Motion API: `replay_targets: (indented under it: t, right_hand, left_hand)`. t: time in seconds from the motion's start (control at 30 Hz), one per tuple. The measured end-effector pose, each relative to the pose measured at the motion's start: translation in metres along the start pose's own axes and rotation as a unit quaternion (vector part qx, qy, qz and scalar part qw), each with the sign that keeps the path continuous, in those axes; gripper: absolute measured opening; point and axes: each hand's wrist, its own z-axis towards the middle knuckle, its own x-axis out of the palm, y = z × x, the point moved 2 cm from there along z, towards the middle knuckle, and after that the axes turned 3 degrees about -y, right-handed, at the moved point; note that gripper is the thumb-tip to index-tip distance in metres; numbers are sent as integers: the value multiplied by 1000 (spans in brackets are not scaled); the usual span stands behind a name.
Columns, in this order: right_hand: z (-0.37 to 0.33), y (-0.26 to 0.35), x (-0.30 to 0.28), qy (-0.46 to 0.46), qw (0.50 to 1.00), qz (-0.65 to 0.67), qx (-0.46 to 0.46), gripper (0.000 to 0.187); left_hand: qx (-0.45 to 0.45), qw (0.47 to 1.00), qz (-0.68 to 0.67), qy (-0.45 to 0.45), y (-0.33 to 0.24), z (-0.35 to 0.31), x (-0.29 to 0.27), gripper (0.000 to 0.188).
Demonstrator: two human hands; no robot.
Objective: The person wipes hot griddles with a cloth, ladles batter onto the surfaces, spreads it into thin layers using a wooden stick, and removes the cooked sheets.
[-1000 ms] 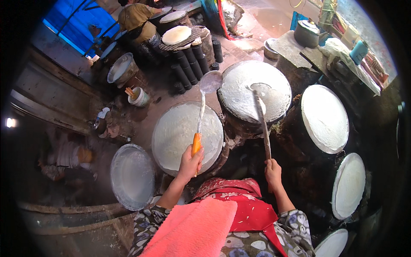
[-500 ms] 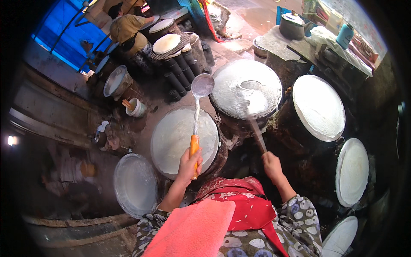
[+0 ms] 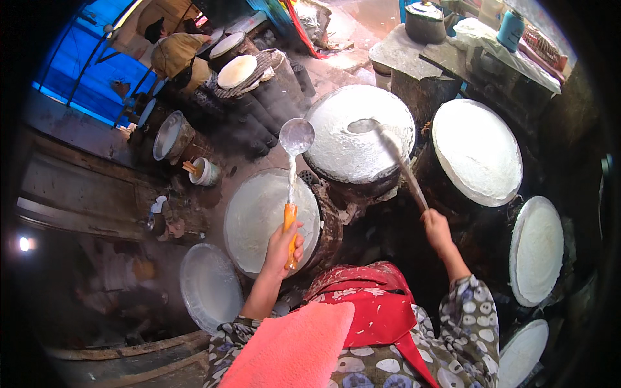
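Note:
My left hand point(image 3: 284, 247) is wrapped round the orange handle of a metal ladle point(image 3: 297, 137), held upright with its bowl above the back edge of a wide round pan point(image 3: 259, 213) of pale white batter. White batter coats the ladle's shaft. My right hand point(image 3: 438, 231) grips the end of a long-handled spreader point(image 3: 409, 174), blurred by motion. Its far end reaches over a round griddle point(image 3: 352, 165) covered with a white layer; a grey oval at that end looks like its round head.
Further round griddles with white layers point(image 3: 475, 152), point(image 3: 537, 252), point(image 3: 524, 352) curve down my right side. A basin of pale liquid point(image 3: 210, 284) stands at left. Beyond are a white bucket point(image 3: 207, 172), a lidded pot point(image 3: 425, 24), a blue bottle point(image 3: 510, 31) and a person point(image 3: 178, 55) at far left.
My right hand has moved right and slightly nearer the far side, swinging the spreader's handle rightward; its grey end has shifted left on the griddle. The ladle stays upright. The view has shifted slightly.

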Motion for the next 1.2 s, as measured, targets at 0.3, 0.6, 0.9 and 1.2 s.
replay_targets:
  t: [0.3,0.6,0.9,1.2]
  right_hand:
    - [8,-7,-14,49,997,-57,7,27]
    - [155,31,-10,-10,997,-80,3,37]
    - [46,45,-19,-2,987,-160,25,22]
    - [143,62,1,-58,976,-209,15,15]
  left_hand:
    - [-21,1000,23,-6,0,12,10,29]
    - [-32,999,16,1,-10,20,45,30]
    - [-17,1000,5,-7,-13,17,31,28]
    - [-17,1000,16,-3,-15,25,53,30]
